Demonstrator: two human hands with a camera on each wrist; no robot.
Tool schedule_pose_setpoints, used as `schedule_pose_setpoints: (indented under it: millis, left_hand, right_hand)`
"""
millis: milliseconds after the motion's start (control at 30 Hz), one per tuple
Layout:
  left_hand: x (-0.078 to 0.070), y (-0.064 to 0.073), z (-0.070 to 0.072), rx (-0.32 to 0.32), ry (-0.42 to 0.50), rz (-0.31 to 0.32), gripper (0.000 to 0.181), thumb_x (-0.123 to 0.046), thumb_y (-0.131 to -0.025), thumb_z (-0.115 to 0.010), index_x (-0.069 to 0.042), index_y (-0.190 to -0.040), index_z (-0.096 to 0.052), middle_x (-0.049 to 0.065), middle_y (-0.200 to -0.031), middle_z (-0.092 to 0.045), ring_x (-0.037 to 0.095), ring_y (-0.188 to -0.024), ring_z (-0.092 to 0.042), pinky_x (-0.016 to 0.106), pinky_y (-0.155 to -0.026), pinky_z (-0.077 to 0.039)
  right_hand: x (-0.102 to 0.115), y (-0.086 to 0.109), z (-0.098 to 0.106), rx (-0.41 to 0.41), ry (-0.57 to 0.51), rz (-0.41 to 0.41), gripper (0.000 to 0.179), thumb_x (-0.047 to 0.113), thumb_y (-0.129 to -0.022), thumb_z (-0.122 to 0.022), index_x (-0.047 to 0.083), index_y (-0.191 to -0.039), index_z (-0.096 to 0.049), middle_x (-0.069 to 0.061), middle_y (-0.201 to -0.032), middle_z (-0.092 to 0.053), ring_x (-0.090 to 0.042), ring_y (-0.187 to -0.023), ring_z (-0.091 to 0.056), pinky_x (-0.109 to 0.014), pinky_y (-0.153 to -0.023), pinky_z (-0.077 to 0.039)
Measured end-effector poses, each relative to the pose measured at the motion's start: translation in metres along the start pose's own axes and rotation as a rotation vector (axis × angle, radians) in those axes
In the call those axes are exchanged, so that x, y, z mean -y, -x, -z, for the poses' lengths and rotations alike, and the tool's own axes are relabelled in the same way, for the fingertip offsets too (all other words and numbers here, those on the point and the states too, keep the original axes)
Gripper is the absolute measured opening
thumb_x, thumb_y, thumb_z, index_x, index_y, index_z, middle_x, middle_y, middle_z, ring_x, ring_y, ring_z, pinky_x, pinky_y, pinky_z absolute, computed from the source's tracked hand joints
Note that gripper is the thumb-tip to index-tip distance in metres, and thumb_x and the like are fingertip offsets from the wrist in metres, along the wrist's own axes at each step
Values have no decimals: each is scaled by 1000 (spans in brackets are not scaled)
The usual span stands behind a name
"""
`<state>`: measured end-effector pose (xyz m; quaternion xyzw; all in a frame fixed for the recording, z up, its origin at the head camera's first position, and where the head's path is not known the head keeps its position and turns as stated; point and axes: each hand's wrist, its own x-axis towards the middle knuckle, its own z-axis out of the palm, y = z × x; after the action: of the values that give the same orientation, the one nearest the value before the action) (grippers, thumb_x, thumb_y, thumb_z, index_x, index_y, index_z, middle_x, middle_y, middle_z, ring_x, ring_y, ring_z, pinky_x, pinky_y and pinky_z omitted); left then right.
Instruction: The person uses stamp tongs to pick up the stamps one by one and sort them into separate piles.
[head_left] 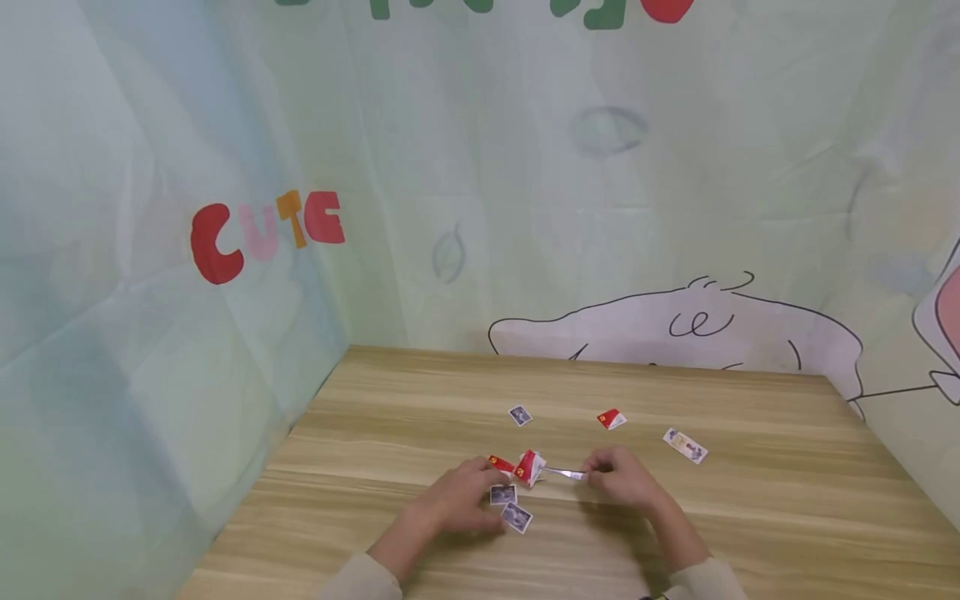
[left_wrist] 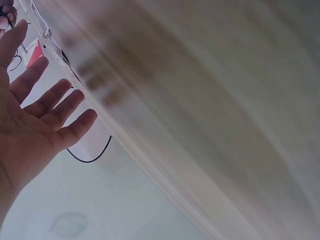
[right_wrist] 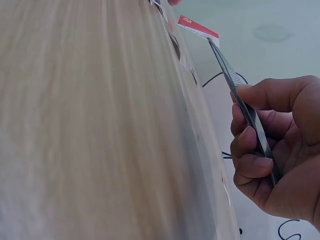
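My right hand (head_left: 622, 477) grips a pair of metal tweezers (right_wrist: 227, 70) between thumb and curled fingers. At their tips stands a small red-and-white stamp (right_wrist: 198, 27) with a yellow emblem, raised at an angle in the right wrist view. My left hand (head_left: 465, 496) is spread low over the table, its fingers loosely extended and holding nothing. Beside its fingertips in the head view lie another red stamp (head_left: 498, 463), partly covered, and two dark picture stamps (head_left: 503, 495), one below the other.
Farther back on the wood-grain table (head_left: 420, 392) lie a dark stamp (head_left: 520, 415), a red-and-white stamp (head_left: 611, 418) and a longer pale stamp (head_left: 686, 446). A printed cloth backdrop (head_left: 525, 208) rises along the table's back and sides.
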<state>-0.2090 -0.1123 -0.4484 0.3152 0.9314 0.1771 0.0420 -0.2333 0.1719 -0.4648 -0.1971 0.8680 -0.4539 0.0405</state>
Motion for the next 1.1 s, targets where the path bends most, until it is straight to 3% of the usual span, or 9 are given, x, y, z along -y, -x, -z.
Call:
schedule_pose_setpoints:
  millis: [400, 633, 900, 1100]
  left_hand:
    - [-3, -7, -2, -21, -16, -17, 54, -37, -71, -75, -12, -117, -62, 2, -114, -54, 18, -101, -52, 33, -86, -45]
    - [-4, -12, -1, -30, -18, -32, 52, -39, -73, -74, -12, -116, -62, 2, -112, -54, 17, -100, -52, 32, -85, -45]
    - [-11, -20, -1, 8, 20, 3, 57, -43, -73, -74, -12, -119, -61, 1, -111, -54, 15, -99, -51, 32, -85, -44]
    - [-15, -26, -2, 32, 33, 26, 57, -44, -73, -74, -13, -119, -61, 0, -114, -53, 17, -103, -51, 34, -88, -44]
  right_hand:
    - [-4, 9, 11, -33, -32, -13, 9, 0, -78, -60, -5, -83, -66, -2, -75, -60, -15, -71, -52, -29, -65, -44]
    - [-13, 14, 16, -65, -88, 54, 9, 4, -77, -60, -2, -80, -66, 1, -72, -59, -14, -67, -51, -28, -60, -43]
    - [-12, 18, 22, -87, -53, -117, 10, 0, -77, -61, -5, -85, -66, -4, -77, -60, -18, -73, -52, -32, -66, -44]
    - [-17, 22, 27, -105, -70, -161, 10, -2, -78, -60, -7, -86, -65, -5, -78, -60, -19, -72, -51, -33, -65, -44]
